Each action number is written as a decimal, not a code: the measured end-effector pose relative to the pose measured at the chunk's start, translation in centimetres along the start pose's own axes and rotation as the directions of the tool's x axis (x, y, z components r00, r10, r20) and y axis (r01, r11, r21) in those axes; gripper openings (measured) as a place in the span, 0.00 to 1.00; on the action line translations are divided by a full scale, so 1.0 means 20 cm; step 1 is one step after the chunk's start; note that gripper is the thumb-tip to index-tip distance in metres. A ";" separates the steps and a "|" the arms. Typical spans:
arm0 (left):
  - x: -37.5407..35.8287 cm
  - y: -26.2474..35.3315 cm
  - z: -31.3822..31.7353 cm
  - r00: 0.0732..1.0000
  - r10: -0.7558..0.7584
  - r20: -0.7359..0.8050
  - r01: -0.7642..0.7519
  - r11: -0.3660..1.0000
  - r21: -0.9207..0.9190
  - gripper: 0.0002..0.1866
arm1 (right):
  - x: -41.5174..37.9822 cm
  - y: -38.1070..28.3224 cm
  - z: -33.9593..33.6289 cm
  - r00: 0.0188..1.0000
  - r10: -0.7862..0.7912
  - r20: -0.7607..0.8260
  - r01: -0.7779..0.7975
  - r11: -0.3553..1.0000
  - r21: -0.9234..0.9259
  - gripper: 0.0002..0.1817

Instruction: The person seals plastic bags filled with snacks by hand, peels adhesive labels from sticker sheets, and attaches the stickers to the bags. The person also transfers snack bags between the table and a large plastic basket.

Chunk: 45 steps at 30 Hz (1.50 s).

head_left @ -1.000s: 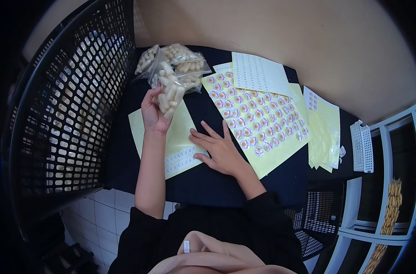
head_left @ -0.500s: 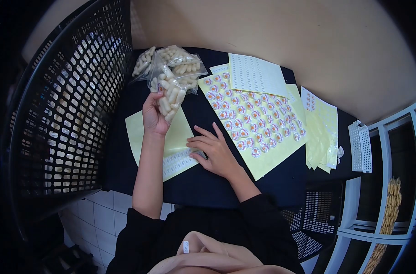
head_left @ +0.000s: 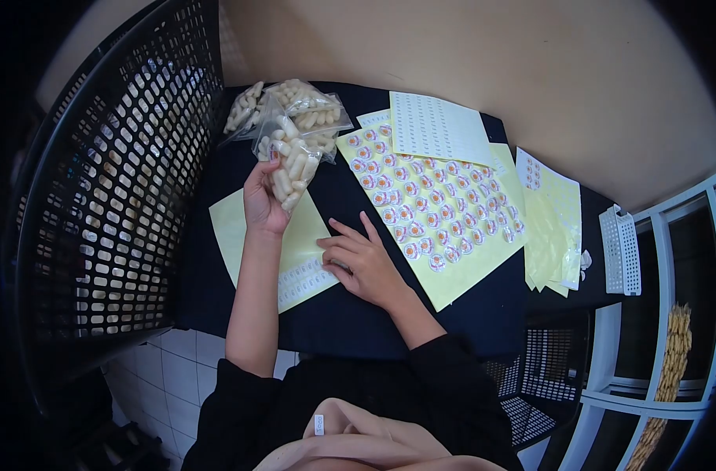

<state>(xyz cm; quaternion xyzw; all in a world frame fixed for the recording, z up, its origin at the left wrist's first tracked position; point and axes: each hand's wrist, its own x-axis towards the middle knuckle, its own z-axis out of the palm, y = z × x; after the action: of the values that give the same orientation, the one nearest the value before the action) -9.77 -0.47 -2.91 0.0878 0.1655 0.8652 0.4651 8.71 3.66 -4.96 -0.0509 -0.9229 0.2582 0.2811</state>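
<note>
My left hand (head_left: pixel 265 206) is closed on the lower part of a clear plastic bag (head_left: pixel 296 166) of pale, finger-shaped pieces, holding it up over the dark table. A small round sticker shows on the bag near my thumb. My right hand (head_left: pixel 363 261) rests at the right edge of a yellow label sheet (head_left: pixel 299 228), its fingers spread apart. Rows of small printed labels remain along that sheet's near end. Beyond the held bag lie several more filled bags (head_left: pixel 301 98). To the right of my right hand is a larger yellow sheet (head_left: pixel 444 286) bearing many round orange-and-white stickers.
A tall black perforated basket (head_left: pixel 114 204) with filled bags inside stands at the left. A white label sheet (head_left: pixel 440 129) overlaps the sticker sheet. Further right are yellow backing sheets (head_left: pixel 548 243) and a white small basket (head_left: pixel 621 251). A black crate (head_left: pixel 542 369) sits below the table's right side.
The view has shifted slightly, moving the sheets a little left in the picture. Both hands keep nearly the same pose, the left still holding the bag.
</note>
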 end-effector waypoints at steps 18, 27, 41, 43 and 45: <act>-0.16 -0.16 0.15 0.552 -0.787 0.276 0.220 0.456 0.862 0.44 | -0.06 0.04 -0.49 0.903 0.326 -0.282 -0.227 0.916 0.331 0.04; -0.17 -0.23 0.14 0.215 -0.966 0.147 0.245 0.199 0.949 0.27 | -0.12 0.06 -0.50 0.927 0.312 0.206 -0.366 0.869 0.332 0.04; -0.17 -0.24 0.11 0.207 -0.971 0.118 0.359 0.187 0.914 0.26 | -0.11 0.02 -0.44 0.905 0.359 0.231 -0.403 0.895 0.191 0.04; -0.17 -0.23 0.12 0.210 -0.969 0.127 0.375 0.200 0.905 0.26 | -0.12 0.01 -0.42 0.921 0.353 0.164 -0.379 0.910 0.168 0.04; -0.17 -0.23 0.12 0.212 -0.968 0.138 0.389 0.213 0.896 0.26 | -0.12 0.02 -0.40 0.933 0.344 0.103 -0.358 0.915 0.188 0.05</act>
<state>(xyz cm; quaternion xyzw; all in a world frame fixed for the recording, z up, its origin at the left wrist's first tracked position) -3.59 -0.41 -2.30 0.4830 0.3080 0.2593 0.7776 15.10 7.01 -0.58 -0.1781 -0.8764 0.3990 0.2025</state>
